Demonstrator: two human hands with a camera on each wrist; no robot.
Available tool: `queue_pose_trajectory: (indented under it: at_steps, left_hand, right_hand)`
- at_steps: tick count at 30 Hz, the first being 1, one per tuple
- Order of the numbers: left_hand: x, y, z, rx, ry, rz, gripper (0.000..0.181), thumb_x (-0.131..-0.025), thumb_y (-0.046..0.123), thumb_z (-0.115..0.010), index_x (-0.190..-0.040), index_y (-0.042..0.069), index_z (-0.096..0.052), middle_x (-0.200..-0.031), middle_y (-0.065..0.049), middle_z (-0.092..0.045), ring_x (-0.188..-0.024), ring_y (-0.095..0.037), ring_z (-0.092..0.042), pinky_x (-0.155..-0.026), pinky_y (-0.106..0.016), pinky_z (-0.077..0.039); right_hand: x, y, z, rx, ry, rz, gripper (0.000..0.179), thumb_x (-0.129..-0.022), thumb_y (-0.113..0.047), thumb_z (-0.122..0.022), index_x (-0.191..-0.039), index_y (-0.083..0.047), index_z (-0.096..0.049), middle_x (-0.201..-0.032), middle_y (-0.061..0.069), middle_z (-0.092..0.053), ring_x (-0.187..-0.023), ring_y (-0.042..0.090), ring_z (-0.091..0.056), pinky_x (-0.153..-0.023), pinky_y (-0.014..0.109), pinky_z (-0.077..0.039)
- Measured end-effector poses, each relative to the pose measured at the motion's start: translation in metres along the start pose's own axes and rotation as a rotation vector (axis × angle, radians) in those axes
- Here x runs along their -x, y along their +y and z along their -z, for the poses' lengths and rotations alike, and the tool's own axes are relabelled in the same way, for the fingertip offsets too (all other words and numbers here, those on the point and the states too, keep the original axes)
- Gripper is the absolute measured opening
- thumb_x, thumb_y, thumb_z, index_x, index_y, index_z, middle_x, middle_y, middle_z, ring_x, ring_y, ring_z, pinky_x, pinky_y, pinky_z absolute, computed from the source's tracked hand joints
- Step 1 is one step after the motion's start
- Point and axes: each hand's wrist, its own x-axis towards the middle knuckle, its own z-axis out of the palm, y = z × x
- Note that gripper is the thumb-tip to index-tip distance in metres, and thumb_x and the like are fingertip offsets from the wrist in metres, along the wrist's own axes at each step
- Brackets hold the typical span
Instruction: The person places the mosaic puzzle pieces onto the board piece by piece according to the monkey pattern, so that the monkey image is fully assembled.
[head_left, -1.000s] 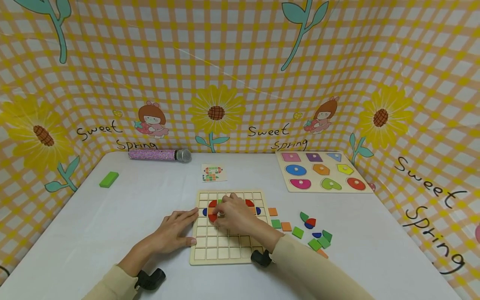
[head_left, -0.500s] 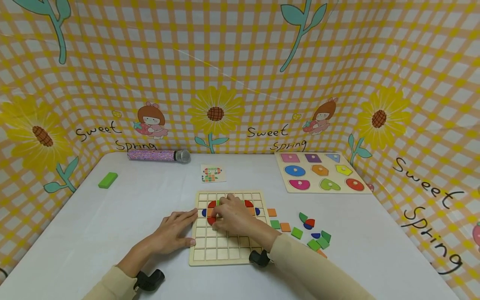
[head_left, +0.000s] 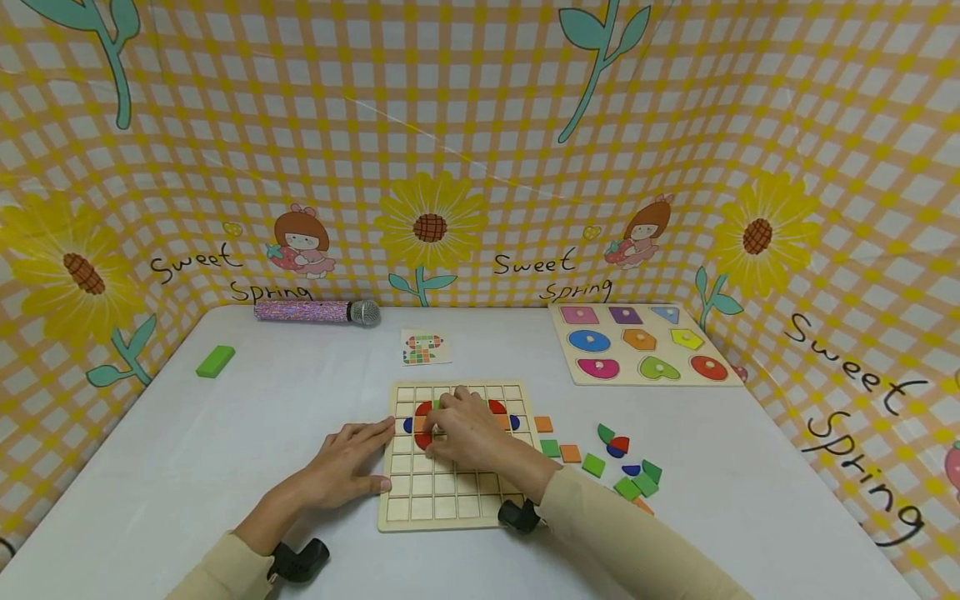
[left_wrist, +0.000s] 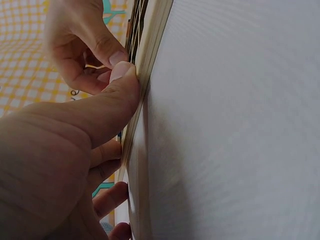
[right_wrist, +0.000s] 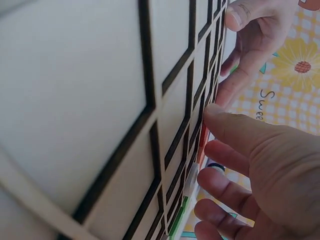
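Observation:
A wooden grid board (head_left: 422,507) lies on the table, with red quarter-circle, orange, green and blue tiles in its upper rows. My right hand (head_left: 468,429) reaches over it, fingers bent. Its thumb and index fingertips pinch a red quarter-circle tile (head_left: 423,441) on the board's left part; the right wrist view shows the red tile (right_wrist: 203,134) between them. A whitish tile (right_wrist: 190,179) stands slightly proud of the grid beside the fingers. My left hand (head_left: 337,467) rests along the board's left edge, fingers extended, the thumb (left_wrist: 122,72) touching the rim.
Loose tiles (head_left: 593,465) in green, orange, red and blue lie right of the board. Behind it is a picture card (head_left: 427,347). A shape puzzle (head_left: 625,364) lies back right, a glittery microphone (head_left: 315,312) back left, and a green block (head_left: 216,361) at left.
Almost nothing moves. My right fingers stay at the same red tile with only a slight shift, and the left hand keeps its place on the board's edge.

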Motion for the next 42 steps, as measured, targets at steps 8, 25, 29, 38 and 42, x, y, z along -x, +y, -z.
queue_pose_trajectory:
  at_steps: [8,25,29,38,42]
  left_hand:
    - [0.001,0.000,0.000,0.002,0.002,0.005,0.075,-0.084,0.038,-0.068,-0.144,0.005,-0.038,-0.155,-0.008,-0.030,-0.134,-0.034,-0.032,-0.099,-0.056,-0.027]
    - [0.000,0.002,0.001,0.018,-0.009,0.016,0.075,-0.084,0.036,-0.068,-0.144,0.005,-0.037,-0.155,-0.009,-0.029,-0.135,-0.035,-0.031,-0.101,-0.057,-0.025]
    - [0.000,0.002,0.002,0.026,-0.008,0.019,0.075,-0.084,0.036,-0.068,-0.144,0.004,-0.037,-0.155,-0.010,-0.029,-0.135,-0.035,-0.031,-0.101,-0.058,-0.025]
    - [0.000,0.002,0.000,0.037,-0.011,0.024,0.075,-0.084,0.035,-0.069,-0.144,0.005,-0.037,-0.155,-0.009,-0.029,-0.135,-0.035,-0.030,-0.101,-0.057,-0.025]
    - [0.000,0.001,0.001,0.028,-0.005,0.012,0.074,-0.084,0.035,-0.069,-0.144,0.004,-0.038,-0.155,-0.011,-0.030,-0.134,-0.035,-0.031,-0.100,-0.057,-0.026]
  right_hand:
    - [0.000,0.001,0.000,-0.019,-0.001,-0.014,0.023,-0.077,-0.039,-0.076,-0.095,-0.024,-0.073,-0.086,-0.005,-0.059,-0.083,0.013,-0.041,-0.073,0.026,-0.032]
    - [0.042,0.020,0.022,-0.119,0.169,-0.037,0.023,-0.075,-0.029,-0.079,-0.094,-0.017,-0.075,-0.086,0.000,-0.061,-0.080,0.012,-0.037,-0.072,0.028,-0.030]
    - [0.060,0.035,0.029,-0.098,0.189,-0.078,0.026,-0.073,-0.031,-0.080,-0.095,-0.018,-0.075,-0.088,0.000,-0.061,-0.083,0.011,-0.038,-0.074,0.029,-0.032]
    - [0.105,0.070,0.042,-0.063,0.219,-0.167,0.027,-0.073,-0.029,-0.081,-0.096,-0.016,-0.074,-0.089,-0.003,-0.061,-0.086,0.011,-0.041,-0.074,0.030,-0.035]
    - [0.124,0.083,0.047,-0.060,0.200,-0.249,0.027,-0.073,-0.027,-0.081,-0.096,-0.016,-0.073,-0.089,-0.003,-0.061,-0.088,0.012,-0.042,-0.073,0.030,-0.037]
